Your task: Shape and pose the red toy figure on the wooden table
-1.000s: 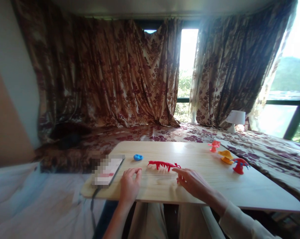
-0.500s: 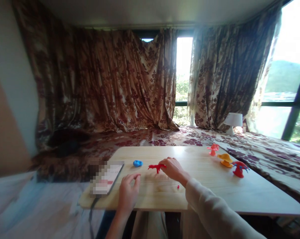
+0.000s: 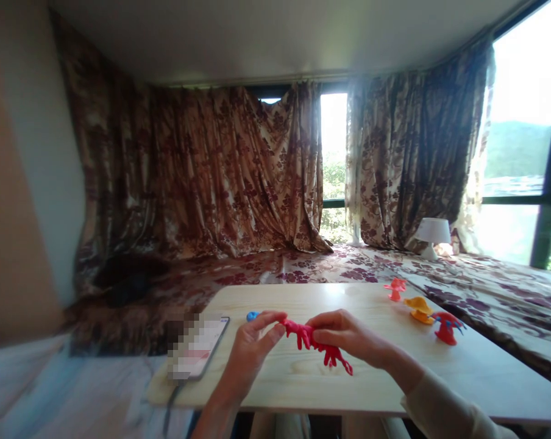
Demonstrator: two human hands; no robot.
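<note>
A red modelling-clay figure [image 3: 305, 336] with several short legs and a thin tail is held up over the wooden table [image 3: 275, 390]. The fingertips and thumb of my left hand [image 3: 252, 350] pinch its left end. My right hand [image 3: 351, 336] grips the middle of its body between thumb and fingers, with the tail hanging down to the right. Just beyond my left hand lies a blue clay lump [image 3: 252, 316], partly covered by the fingers.
Along the table's right side stand a coral clay figure [image 3: 395, 289], a yellow one [image 3: 420, 311] and a red-and-blue one [image 3: 446, 329]. A partly blurred screen device [image 3: 211, 350] with a cable lies at left. Behind are a white lamp [image 3: 433, 231] and patterned curtains [image 3: 239, 177].
The red figure has been lifted and brought nearer, and its body is turned. My left hand has moved up and right and taken hold of its end. The camera view has tilted upward.
</note>
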